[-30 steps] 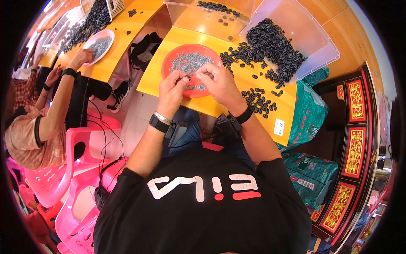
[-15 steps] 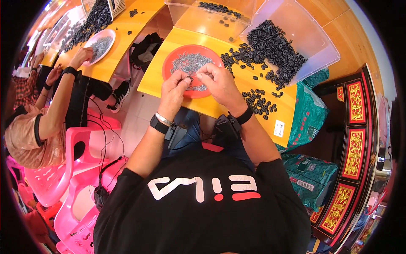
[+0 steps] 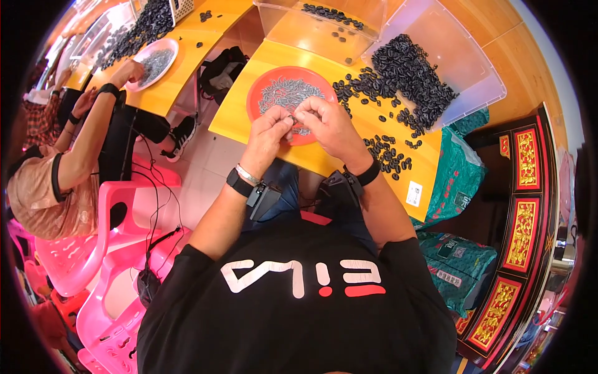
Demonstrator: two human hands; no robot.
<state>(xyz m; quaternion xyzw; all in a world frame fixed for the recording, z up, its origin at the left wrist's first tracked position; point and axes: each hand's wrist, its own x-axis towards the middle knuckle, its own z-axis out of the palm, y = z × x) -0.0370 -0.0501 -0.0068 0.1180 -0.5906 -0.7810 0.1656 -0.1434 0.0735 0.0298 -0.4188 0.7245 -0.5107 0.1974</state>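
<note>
Over the near edge of a red plate [image 3: 253, 103] my two hands meet fingertip to fingertip. My left hand [image 3: 269, 134] is closed in a pinch on a small black oval piece, of which only a dark sliver shows. Closed as well, my right hand [image 3: 333, 128] presses thumb and forefinger together right against it; whatever lies in them is too small to make out. A heap of thin silvery metal pins [image 3: 288, 93] fills the plate beneath my fingers. Just right of my right hand lie loose black oval pieces [image 3: 387, 154] on the yellow table [image 3: 237, 115].
A clear plastic bin [image 3: 476, 78] lies at the far right with a large pile of black pieces [image 3: 414, 78] spilling out. Another clear box [image 3: 317, 31] stands behind the plate. Green bags [image 3: 458, 177] lean by the table's right side. At left, a co-worker's hand [image 3: 129, 71] reaches over a white plate [image 3: 171, 50].
My right hand's fingertips have come in against my left hand's, closing the small gap between them. The whole view has shifted slightly.
</note>
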